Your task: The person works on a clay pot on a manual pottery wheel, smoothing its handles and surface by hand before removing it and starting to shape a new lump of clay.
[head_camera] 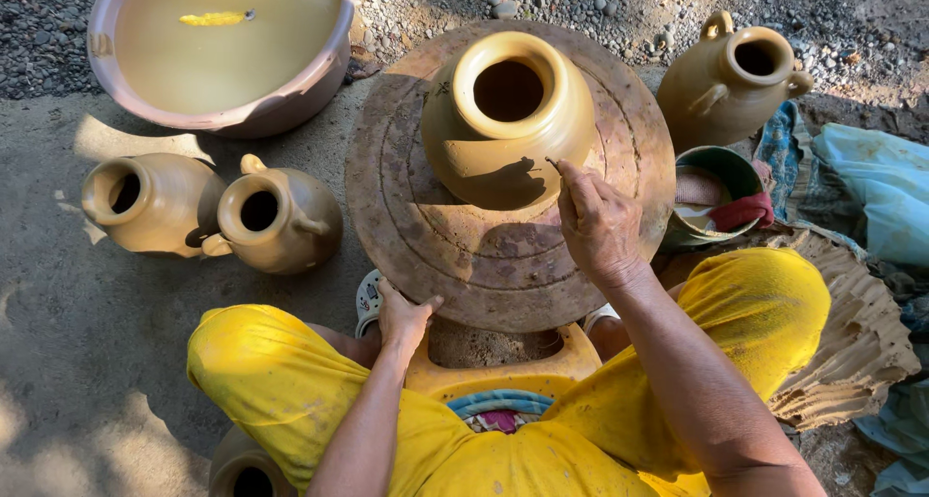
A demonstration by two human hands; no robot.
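Observation:
A wet yellow-brown clay pot (503,120) with a wide round mouth stands in the middle of a round clay-smeared turntable (455,245). My right hand (595,221) pinches a thin small tool whose tip touches the pot's lower right side. My left hand (402,315) rests with fingers spread on the turntable's near edge. I sit behind the wheel with yellow-trousered knees on either side of it.
Two handled clay jugs (276,216) (145,202) lie at the left. Another jug (731,81) stands at the upper right. A big basin of muddy water (218,52) sits at the top left, a small bowl with cloth (721,192) to the right, gravel behind.

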